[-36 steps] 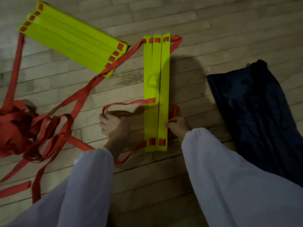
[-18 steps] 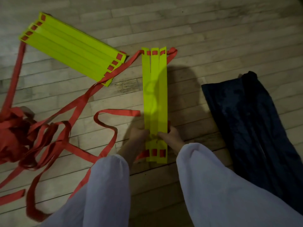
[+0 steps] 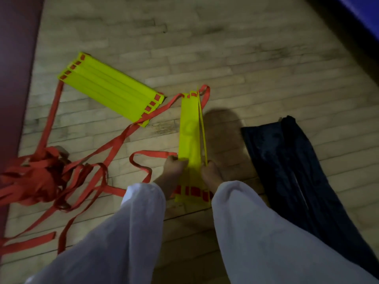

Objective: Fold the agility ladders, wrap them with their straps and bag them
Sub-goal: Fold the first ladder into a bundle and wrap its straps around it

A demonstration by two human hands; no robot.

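Two rung stacks [image 3: 110,91] folded; left hand [image 3: 174,171] and right hand [image 3: 211,174] pinch the stack [image 3: 188,132] beside the bag [image 3: 287,160]; straps [image 3: 123,140] loose, nothing bagged.

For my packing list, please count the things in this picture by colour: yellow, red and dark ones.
Yellow rung stacks: 2, the loose stack and the held stack
Red strap tangle: 1
Dark bag: 1
Total: 4

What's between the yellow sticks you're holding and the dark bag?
Only bare wood floor, shadowed, lies between the yellow sticks and the dark bag, in the head view.
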